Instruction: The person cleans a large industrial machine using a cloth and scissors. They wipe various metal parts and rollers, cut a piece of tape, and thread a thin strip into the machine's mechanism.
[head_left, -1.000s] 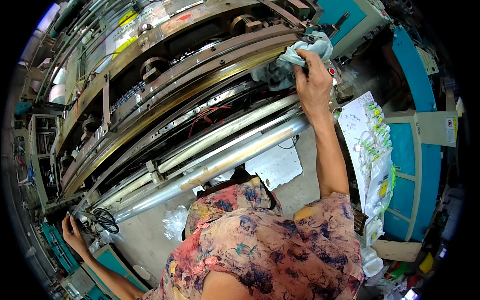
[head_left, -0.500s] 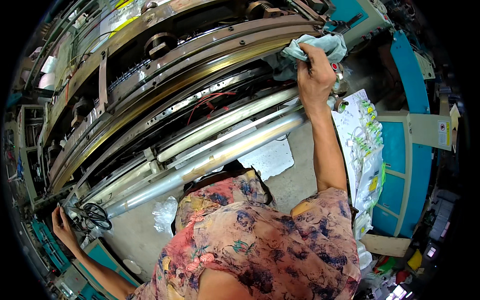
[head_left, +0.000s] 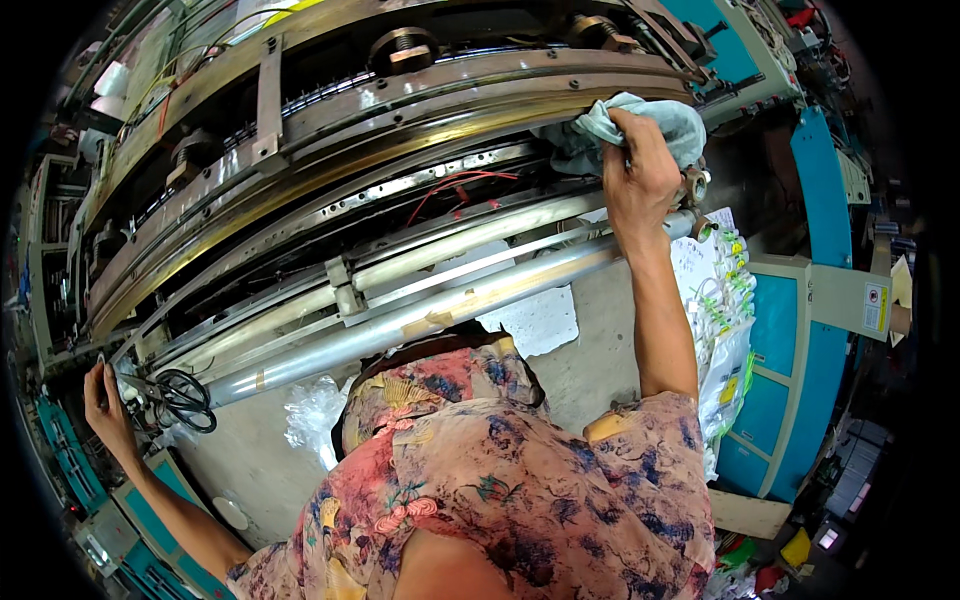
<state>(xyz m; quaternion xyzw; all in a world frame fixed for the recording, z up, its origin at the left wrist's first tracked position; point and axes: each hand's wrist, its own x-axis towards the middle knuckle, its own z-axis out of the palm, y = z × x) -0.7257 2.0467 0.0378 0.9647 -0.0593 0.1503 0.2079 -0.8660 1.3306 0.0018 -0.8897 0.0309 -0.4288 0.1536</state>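
My right hand [head_left: 643, 180] grips a crumpled pale blue-green cloth [head_left: 680, 128] at the right end of a long machine. The cloth lies against the end of a brass-coloured bar [head_left: 370, 150], and the fingers are folded over its near side. Far to the left, my left hand [head_left: 108, 408] is raised at the machine's other end, beside a coiled black cable [head_left: 184, 400]. Its fingertips are pinched together; what they hold, if anything, is too small to make out. Between the hands runs a silver roller [head_left: 340, 340] with patches of brown tape.
Below the brass-coloured bar are a perforated metal strip [head_left: 400, 184] and loose red wires [head_left: 470, 180]. White plastic bags [head_left: 725, 350] are piled at the right, before a blue cabinet [head_left: 775, 400]. Clear plastic film [head_left: 312, 415] lies on the floor.
The view has shifted, with the machine's upper parts now farther right and lower. My right hand and the cloth have moved slightly nearer; a red button seen earlier beside them is hidden.
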